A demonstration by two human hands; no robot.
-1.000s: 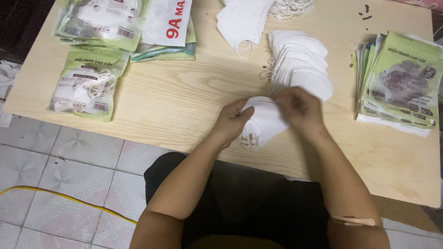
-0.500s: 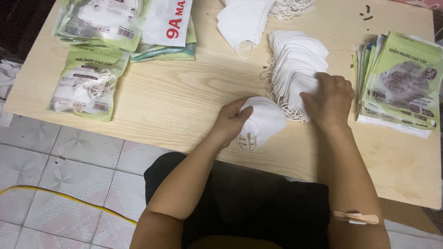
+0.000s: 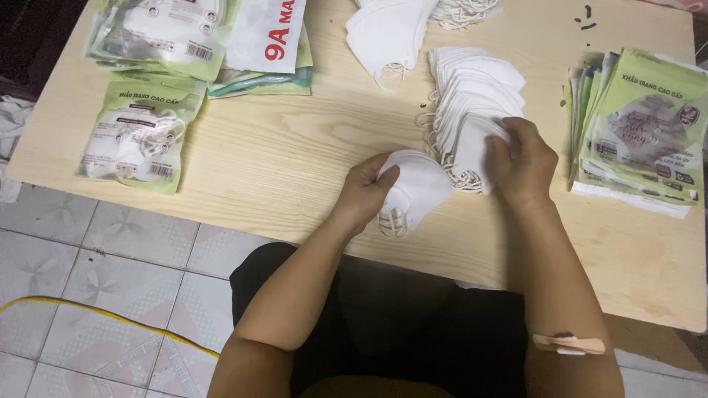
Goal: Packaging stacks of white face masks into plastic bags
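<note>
Looking down, we see our left hand closed in a grip on a small bundle of white folded masks, thumb on top and fingers curled beneath, with the looped elastic ear straps hanging at the bundle's lower edge. The bundle sits near the middle of the table, just at nine o'clock of our right hand. That hand lies palm down, fingers bent, its grip pressing on the near end of a fanned row of masks; whether it pinches one mask or only rests on them we cannot tell. The row runs toward twelve o'clock, each soft, matte, curved piece overlapping the next like shingles.

At three o'clock lies a stack of flat green pouches, glossy and rectangular. At ten o'clock a filled green pouch shows white masks through its clear window, with a heap of more packets beyond it. Another loose pile of white masks lies at twelve o'clock. The table is pale wood with a fine straight grain, and patterned floor tiles show at seven o'clock.
</note>
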